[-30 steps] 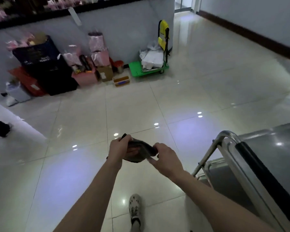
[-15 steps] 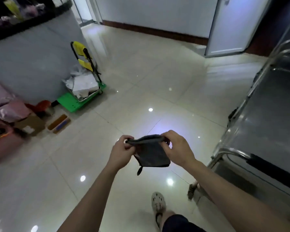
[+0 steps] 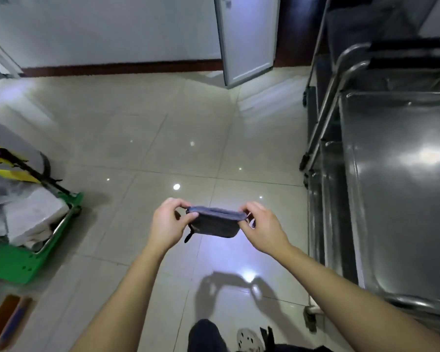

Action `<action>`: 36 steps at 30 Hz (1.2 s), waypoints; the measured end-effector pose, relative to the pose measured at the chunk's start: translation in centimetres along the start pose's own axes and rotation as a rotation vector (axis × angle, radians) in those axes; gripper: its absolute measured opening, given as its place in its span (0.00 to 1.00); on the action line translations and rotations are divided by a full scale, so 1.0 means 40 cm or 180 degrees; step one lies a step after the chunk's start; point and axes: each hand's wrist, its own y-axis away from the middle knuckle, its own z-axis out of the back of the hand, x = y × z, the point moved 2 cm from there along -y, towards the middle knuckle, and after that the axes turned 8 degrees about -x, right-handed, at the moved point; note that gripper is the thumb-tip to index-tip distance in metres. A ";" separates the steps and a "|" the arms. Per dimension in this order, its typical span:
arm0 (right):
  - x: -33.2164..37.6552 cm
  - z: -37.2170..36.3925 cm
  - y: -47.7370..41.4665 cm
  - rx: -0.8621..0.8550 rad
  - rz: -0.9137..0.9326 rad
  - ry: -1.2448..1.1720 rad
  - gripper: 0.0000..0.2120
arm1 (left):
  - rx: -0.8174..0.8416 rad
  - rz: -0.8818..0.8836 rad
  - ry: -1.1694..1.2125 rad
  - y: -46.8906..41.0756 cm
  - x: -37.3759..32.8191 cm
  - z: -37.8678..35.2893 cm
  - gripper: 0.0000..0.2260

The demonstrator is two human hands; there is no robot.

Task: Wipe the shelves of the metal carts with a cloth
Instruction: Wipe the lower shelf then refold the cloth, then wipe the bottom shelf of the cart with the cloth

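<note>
- While my view tilts down, I see a shoe at six o'clock on the tiled floor.
- My left hand pinches the left end of the folded grey cloth; my right hand pinches the right end, holding it stretched in the air at centre.
- At three o'clock, the metal cart shows its bare top shelf, apart from the cloth.
- At nine o'clock stands a green trolley.
- At twelve o'clock, a white door stands against the wall.

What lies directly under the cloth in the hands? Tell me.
Under the cloth, held between the left hand and right hand, are only glossy floor tiles and the hands' shadow; the metal cart stands to the right.
</note>
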 end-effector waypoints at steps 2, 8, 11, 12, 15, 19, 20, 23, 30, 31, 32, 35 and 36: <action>-0.029 0.003 -0.076 -0.0198 -0.0215 -0.0016 0.04 | 0.0167 -0.0146 0.0123 -0.127 -0.025 -0.040 0.09; -0.141 0.009 -0.272 -0.0916 -0.0798 0.0030 0.04 | 0.0966 -0.0600 0.0207 -0.510 -0.123 -0.246 0.05; -0.189 0.027 -0.351 -0.1271 -0.1252 0.0212 0.03 | 0.1452 -0.1003 0.0179 -0.677 -0.210 -0.357 0.05; -0.202 0.035 -0.372 -0.1421 -0.1398 0.0230 0.04 | 0.1599 -0.1149 0.0151 -0.722 -0.244 -0.391 0.05; -0.245 0.058 -0.430 -0.1888 -0.1647 0.0355 0.05 | 0.2040 -0.1525 -0.0004 -0.840 -0.356 -0.490 0.06; -0.306 0.077 -0.483 -0.2350 -0.2250 0.0229 0.08 | 0.2605 -0.1769 -0.0030 -0.941 -0.501 -0.627 0.09; -0.325 0.081 -0.497 -0.2464 -0.2393 0.0230 0.09 | 0.2708 -0.1842 -0.0056 -0.959 -0.533 -0.663 0.09; -0.394 0.084 -0.544 -0.2703 -0.2777 0.0273 0.10 | 0.3017 -0.2108 -0.0137 -1.010 -0.612 -0.774 0.06; -0.529 0.050 -0.694 -0.3260 -0.3339 0.0021 0.13 | 0.3491 -0.2630 -0.0508 -1.164 -0.677 -0.995 0.06; -0.543 0.042 -0.717 -0.3330 -0.3363 -0.0044 0.12 | 0.3564 -0.2598 -0.0496 -1.188 -0.680 -1.024 0.06; -0.554 0.036 -0.741 -0.3390 -0.3425 -0.0109 0.11 | 0.3629 -0.2563 -0.0475 -1.209 -0.685 -1.052 0.06; -0.583 0.005 -0.808 -0.3596 -0.3624 -0.0239 0.09 | 0.3841 -0.2449 -0.0353 -1.266 -0.696 -1.130 0.08; -0.590 -0.007 -0.829 -0.3694 -0.3665 -0.0228 0.09 | 0.3920 -0.2472 -0.0345 -1.281 -0.701 -1.154 0.08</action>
